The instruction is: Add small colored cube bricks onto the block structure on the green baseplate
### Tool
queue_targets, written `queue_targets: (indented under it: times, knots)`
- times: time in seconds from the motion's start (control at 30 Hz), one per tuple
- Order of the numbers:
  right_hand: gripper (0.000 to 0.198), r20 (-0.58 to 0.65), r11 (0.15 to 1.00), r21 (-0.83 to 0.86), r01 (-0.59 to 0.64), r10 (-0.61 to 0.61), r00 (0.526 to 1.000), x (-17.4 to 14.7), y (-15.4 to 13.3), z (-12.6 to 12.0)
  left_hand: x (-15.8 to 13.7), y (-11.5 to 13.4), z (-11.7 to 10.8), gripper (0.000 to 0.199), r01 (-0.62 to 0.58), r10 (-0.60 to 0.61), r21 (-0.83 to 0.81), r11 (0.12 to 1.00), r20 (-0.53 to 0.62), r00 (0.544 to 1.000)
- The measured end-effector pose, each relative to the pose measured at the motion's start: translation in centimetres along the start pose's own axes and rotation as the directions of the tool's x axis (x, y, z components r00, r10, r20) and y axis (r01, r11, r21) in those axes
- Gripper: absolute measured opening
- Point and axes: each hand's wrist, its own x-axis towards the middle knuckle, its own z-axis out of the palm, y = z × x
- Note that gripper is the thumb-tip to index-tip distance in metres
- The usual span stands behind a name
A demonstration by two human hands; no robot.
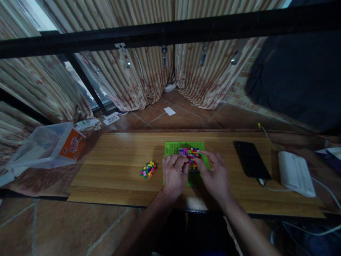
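A green studded baseplate (170, 146) lies on the wooden table, bearing a multicoloured block of small toy bricks (193, 150). My left hand (174, 174) is over the plate's left part, its fingers curled and the thumb and index finger pinched together at the near left of the bricks. Whatever sits in that pinch is too small to make out. On the other side, my right hand (215, 174) has its thumb and index finger apart, with their tips against or close to the right edge of the brick block. A small pile of loose coloured bricks (148, 169) lies left of the baseplate.
On the right of the wooden table (119, 153) lie a black tablet or phone (252, 160) with a cable plugged in and a white box-shaped device (296, 173). A clear plastic bin (45, 145) stands beyond the table's left end. Striped curtains (149, 74) hang behind.
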Motion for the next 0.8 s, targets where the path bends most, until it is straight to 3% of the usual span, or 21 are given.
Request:
queue_targets:
  times: [0.17, 0.47, 0.7, 0.8]
  knots:
    - [0.041, 0.034, 0.995, -0.09, 0.039, -0.036, 0.999, 0.5, 0.5, 1.3, -0.2, 0.1, 0.2, 0.01, 0.011, -0.011, 0.005, 1.0, 0.018, 1.0]
    - [0.039, 0.057, 0.997, 0.021, -0.079, 0.077, 0.995, -0.1, 1.2, 2.4, -0.1, 0.2, 0.3, 0.013, 0.083, -0.084, 0.007, 0.996, 0.044, 0.996]
    - [0.042, 0.083, 0.999, -0.033, -0.033, 0.035, 0.996, -0.2, 2.1, 2.3, -0.8, 0.7, -1.0, 0.017, 0.114, -0.112, -0.033, 0.993, 0.046, 0.993]
    - [0.041, 0.008, 0.99, -0.124, 0.073, -0.073, 0.997, -0.7, 0.9, 1.6, -2.4, -0.7, -2.6, 0.024, 0.142, -0.141, -0.056, 0.988, 0.019, 0.99]
